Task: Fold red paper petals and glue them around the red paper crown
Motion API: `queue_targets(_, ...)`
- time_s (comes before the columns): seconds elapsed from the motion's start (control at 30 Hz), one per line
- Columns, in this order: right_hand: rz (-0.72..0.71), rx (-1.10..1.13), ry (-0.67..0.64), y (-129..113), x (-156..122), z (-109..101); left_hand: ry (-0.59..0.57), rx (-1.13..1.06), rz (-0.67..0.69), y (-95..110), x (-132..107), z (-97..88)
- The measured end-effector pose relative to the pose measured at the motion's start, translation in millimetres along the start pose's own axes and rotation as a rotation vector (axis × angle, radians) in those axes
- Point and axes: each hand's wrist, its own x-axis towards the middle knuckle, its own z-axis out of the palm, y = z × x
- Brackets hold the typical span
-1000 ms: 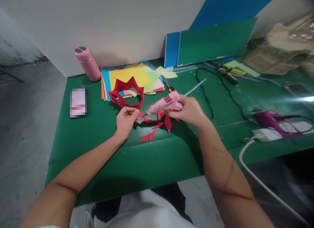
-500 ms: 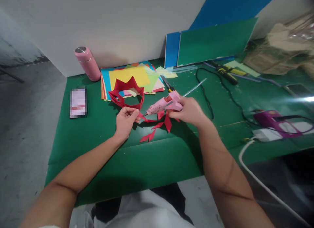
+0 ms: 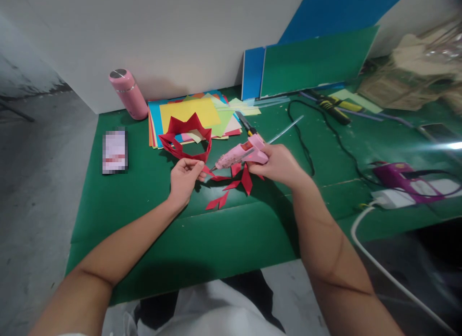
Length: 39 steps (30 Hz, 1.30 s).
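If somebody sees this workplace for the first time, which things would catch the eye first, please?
Probably the spiky, ring-shaped red paper piece, at the near side of the multicoloured paper sheets. Next might be the pink pistol-shaped glue gun in the right hand, its nozzle close to the small red paper strip in the left hand. The pink cylindrical bottle stands left of the sheets.

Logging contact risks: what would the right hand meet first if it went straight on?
Its glue gun would likely meet the red paper in the left hand; whether they touch is unclear.
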Motion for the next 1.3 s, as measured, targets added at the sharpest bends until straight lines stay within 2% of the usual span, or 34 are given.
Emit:
queue_targets(0.83, 0.016, -0.040, -0.041, 2.7, 0.5, -5.0, 0.025, -0.012, 0.009, 1.1, 2.3, -2.1)
queue_targets(1.3, -0.027, -0.016, -0.050, 2.4, -0.6, -6.4, 0.048, -0.037, 0.030, 0.1, 3.0, -1.9)
